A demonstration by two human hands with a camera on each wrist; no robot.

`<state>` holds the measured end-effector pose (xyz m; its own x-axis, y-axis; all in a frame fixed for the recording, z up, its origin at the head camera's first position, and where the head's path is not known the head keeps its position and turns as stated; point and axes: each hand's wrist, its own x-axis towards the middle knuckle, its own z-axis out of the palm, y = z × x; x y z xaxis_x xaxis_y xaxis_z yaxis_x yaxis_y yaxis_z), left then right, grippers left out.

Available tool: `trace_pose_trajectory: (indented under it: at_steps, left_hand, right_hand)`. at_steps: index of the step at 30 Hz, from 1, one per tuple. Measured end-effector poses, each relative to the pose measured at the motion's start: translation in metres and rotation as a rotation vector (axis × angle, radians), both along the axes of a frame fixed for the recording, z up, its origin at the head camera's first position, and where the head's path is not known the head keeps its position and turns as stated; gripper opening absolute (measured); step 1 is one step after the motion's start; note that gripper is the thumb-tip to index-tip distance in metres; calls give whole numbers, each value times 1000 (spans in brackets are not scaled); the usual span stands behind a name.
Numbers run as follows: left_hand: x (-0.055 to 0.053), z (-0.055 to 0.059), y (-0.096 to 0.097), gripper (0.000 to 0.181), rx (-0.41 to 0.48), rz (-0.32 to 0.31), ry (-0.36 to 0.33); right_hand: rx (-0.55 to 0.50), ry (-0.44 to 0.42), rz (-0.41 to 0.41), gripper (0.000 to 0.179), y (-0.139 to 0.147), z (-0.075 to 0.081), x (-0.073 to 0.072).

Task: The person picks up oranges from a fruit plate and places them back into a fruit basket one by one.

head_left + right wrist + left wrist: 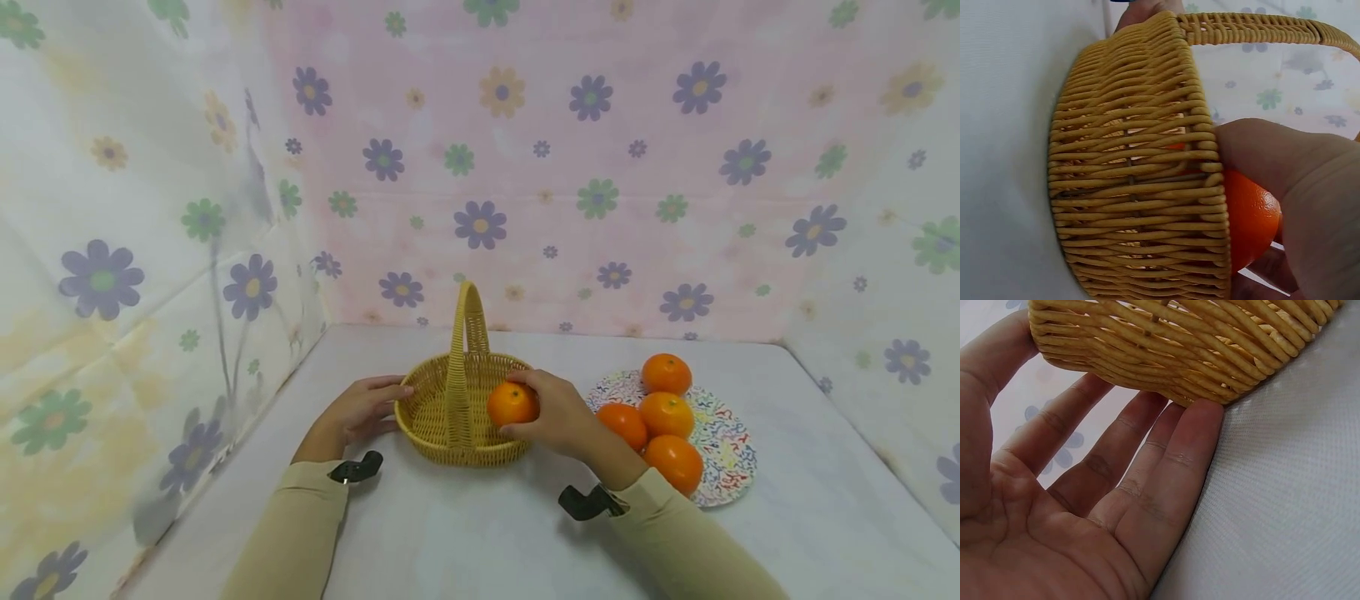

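A yellow woven basket (431,408) with a tall arched handle stands on the white table. My left hand (367,408) holds it at the left end, thumb over the rim and fingers against the outer weave (1166,356). In my right hand (558,412) is an orange (513,405), pinched between thumb and fingers at the basket's right end. The right wrist view shows that orange (1249,219) partly below the rim, behind the wicker wall (1141,187). Its underside is hidden, so I cannot tell whether it touches the basket floor.
Right of the basket lies a round speckled plate (723,450) bearing several oranges (667,415); my right forearm passes close to its near left side. Flower-printed cloth walls (555,183) enclose the table (465,533) at the back and both sides.
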<state>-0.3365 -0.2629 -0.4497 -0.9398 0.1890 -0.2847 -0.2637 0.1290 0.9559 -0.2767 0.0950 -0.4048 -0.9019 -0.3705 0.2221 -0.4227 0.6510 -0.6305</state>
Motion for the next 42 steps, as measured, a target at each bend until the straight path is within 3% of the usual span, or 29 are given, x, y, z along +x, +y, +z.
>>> trace_pose_trajectory:
  at_steps: [10,19,34,42]
  left_hand:
    - [0,0,1,73,-4,-5,-9]
    - [2,6,1,68,-18,-2,4]
    - [1,4,2,80,-41,10,-10]
    - [2,2,2,76,-21,23,-21]
  right_hand:
    - [-6,-16,4,72,-5,-15,-3]
    - [-4,-53,-2,70,-10,-14,-5]
    - [34,-146,-10,69,-13,-10,-2]
    - [87,-162,-12,71,-14,-5,-2]
